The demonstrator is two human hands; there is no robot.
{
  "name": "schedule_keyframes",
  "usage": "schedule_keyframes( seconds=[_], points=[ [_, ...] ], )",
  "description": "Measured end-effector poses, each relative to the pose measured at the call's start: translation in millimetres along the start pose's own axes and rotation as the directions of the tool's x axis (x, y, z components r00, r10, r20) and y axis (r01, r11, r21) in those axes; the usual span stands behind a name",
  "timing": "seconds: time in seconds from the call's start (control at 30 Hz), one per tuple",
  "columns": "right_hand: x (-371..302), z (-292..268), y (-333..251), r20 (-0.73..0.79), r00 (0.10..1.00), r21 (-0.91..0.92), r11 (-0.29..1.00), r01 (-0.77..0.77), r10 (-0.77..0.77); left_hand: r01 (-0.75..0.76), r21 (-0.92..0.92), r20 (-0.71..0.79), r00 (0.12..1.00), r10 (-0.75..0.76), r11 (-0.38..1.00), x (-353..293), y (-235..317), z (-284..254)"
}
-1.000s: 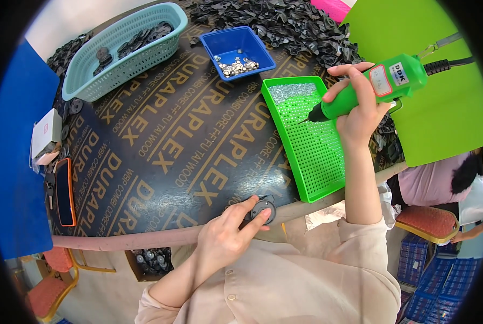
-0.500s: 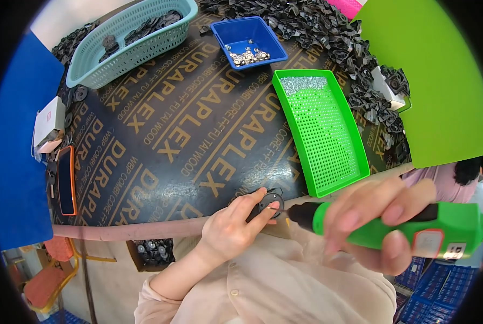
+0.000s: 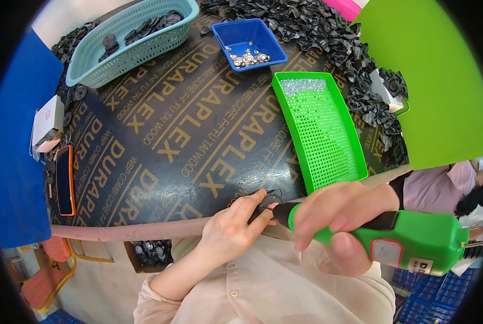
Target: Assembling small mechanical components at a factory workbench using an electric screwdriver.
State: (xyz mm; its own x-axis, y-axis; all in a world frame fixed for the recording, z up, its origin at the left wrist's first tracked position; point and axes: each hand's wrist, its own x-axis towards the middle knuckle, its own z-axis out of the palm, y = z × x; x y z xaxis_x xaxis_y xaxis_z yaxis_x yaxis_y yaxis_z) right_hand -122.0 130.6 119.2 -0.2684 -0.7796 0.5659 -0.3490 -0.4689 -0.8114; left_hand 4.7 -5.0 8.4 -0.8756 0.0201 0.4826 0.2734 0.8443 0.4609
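The left hand (image 3: 230,229), fingers slightly parted, pins a round black disc (image 3: 268,200) against the glossy, gold-lettered bench (image 3: 171,178) at its near edge. The right hand (image 3: 349,216) wraps a green plastic power screwdriver (image 3: 433,237) bearing a red-bordered label (image 3: 386,252); its black nose seemingly meets the disc.

Head view: left one of two fisheye cameras, worn side by side. Tabletop (image 3: 171,167) is looked down on from above its near edge. Right hand (image 3: 345,218) is caught closest to the lens, left hand (image 3: 232,225) slightly farther. Shirt front (image 3: 252,289) is taken in below; blue bin (image 3: 241,36) is seen well away, near the top. Straight edges are bowed.
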Motion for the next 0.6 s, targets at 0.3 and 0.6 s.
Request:
schedule_keyframes(
  seconds=[0.3, 0.6],
  points=[
    [11.0, -18.2, -6.8, -0.302, 0.943, 0.057, 0.985, 0.162, -0.138, -0.027, 0.004, -0.079, 0.997, 0.027, 1.000, 0.8, 0.1, 5.2],
    [52.5, -96.2, 70.0, -0.625, 0.746, -0.308, 0.951, 0.037, -0.231, 0.038, -0.021, -0.135, 0.990, -0.040, 0.999, 0.0, 1.7, 8.2]
  ],
)
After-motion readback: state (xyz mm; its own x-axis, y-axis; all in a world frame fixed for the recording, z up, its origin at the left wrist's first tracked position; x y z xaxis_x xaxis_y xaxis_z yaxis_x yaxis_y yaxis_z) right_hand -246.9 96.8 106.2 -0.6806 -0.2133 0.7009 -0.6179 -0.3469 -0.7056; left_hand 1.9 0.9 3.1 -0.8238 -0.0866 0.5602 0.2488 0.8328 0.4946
